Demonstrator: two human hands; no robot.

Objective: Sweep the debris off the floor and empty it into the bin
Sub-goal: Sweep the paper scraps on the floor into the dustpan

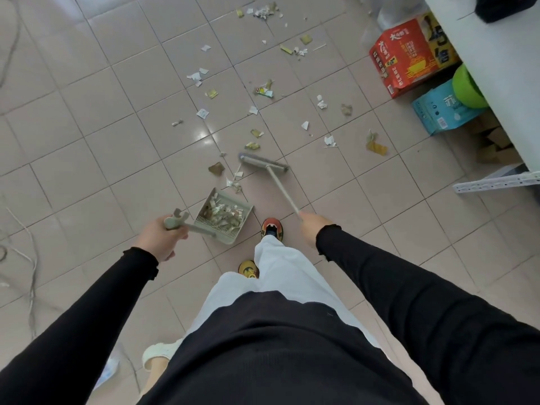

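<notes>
My left hand (160, 238) grips the handle of a grey-green dustpan (230, 233) that rests on the tiled floor and holds a pile of paper scraps. My right hand (312, 228) grips the thin handle of a broom, whose grey head (263, 162) sits on the floor just beyond the pan. A few scraps (235, 182) lie between the broom head and the pan's mouth. Several more bits of torn paper and wrappers (264, 91) are scattered over the tiles further out. No bin is in view.
A red carton (409, 58) and a blue carton (438, 112) stand at the right under a white table (496, 68), with a green ball (467, 87) beside them. A metal rail (496, 182) lies at the right. Cables (26, 252) trail at the left. My feet stand behind the pan.
</notes>
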